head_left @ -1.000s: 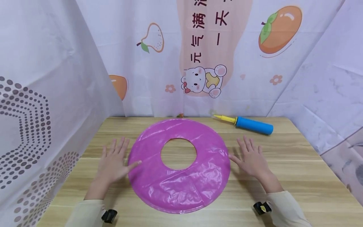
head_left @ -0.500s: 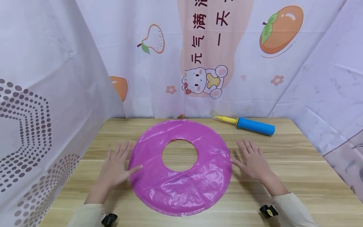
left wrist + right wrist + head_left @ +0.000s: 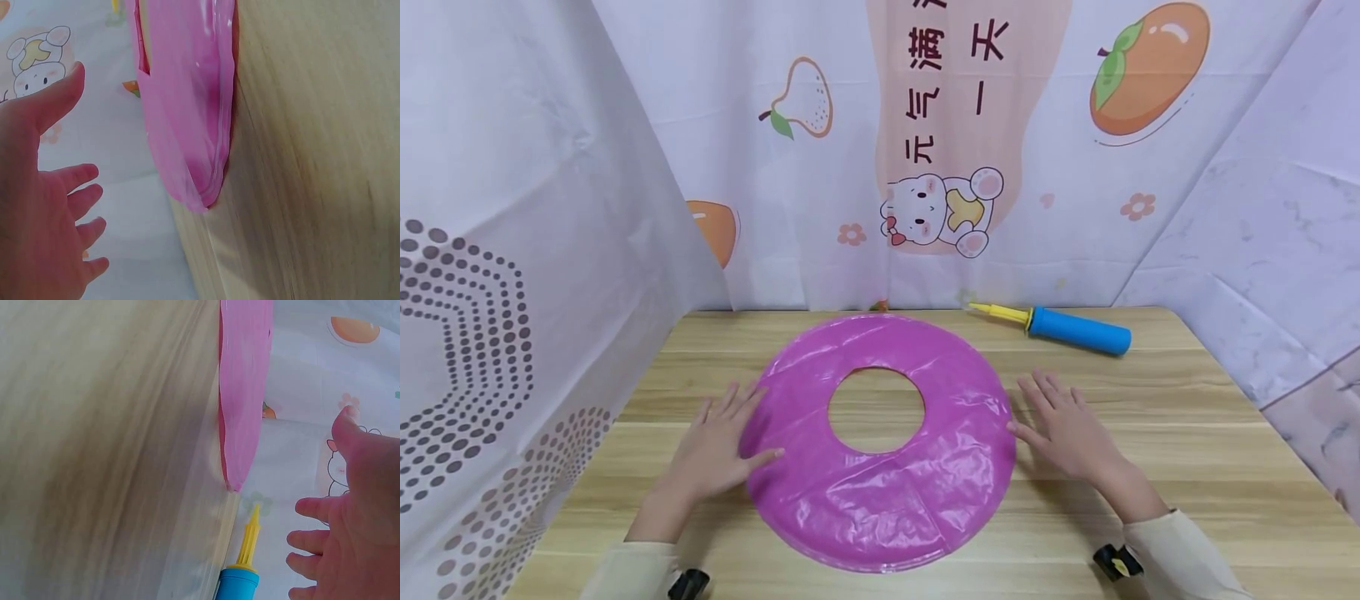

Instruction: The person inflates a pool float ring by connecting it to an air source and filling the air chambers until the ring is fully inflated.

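Brings left hand [image 3: 715, 450] farther inward than 1 second ago, above the left edge of the pink ring [image 3: 958, 467]; poises right hand [image 3: 1072, 433] near the right edge. Spreads fingers of each, gripping nothing. Has the ring lying on the wooden counter [image 3: 1165, 417], blue pump [image 3: 1078, 331] behind at right.

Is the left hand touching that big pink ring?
Apart. The left wrist view shows it: there's a gap between the left hand and the pink ring, with white cloth visible behind.
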### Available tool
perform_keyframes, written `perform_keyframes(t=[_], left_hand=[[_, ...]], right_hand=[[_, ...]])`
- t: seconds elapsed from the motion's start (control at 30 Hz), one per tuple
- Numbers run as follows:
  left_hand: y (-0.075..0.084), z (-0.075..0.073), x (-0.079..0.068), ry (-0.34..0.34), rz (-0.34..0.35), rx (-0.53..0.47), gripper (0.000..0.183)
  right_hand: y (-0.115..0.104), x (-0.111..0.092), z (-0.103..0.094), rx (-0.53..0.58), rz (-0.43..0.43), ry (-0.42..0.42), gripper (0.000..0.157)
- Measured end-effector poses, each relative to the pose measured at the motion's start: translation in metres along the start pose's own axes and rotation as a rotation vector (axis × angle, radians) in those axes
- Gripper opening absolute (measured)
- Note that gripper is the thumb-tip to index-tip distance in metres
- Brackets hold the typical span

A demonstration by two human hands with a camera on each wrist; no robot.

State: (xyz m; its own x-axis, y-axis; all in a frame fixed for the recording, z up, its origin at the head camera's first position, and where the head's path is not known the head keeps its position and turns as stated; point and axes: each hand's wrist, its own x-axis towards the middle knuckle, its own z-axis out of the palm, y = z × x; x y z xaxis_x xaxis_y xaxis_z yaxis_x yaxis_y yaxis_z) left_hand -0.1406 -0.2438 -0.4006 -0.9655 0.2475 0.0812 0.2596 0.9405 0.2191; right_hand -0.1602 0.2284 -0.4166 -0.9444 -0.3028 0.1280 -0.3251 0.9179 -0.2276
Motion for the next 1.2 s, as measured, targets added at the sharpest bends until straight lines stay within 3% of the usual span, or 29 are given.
perform_keyframes(t=[0.27, 0.77, 1.2], left_hand=[[0.003, 0.0, -0.004, -0.008, 0.043, -0.013, 0.094], [0.003, 0.015, -0.012, -0.053, 0.103, -0.028, 0.086], [0.009, 0.022, -0.019, -0.091, 0.157, -0.071, 0.077]], right_hand=[[-0.005, -0.001, 0.004, -0.034, -0.051, -0.003, 0.074], [-0.016, -0.007, 0.014, 0.001, -0.109, -0.038, 0.078], [-0.024, -0.013, 0.019, 0.038, -0.225, 0.007, 0.072]])
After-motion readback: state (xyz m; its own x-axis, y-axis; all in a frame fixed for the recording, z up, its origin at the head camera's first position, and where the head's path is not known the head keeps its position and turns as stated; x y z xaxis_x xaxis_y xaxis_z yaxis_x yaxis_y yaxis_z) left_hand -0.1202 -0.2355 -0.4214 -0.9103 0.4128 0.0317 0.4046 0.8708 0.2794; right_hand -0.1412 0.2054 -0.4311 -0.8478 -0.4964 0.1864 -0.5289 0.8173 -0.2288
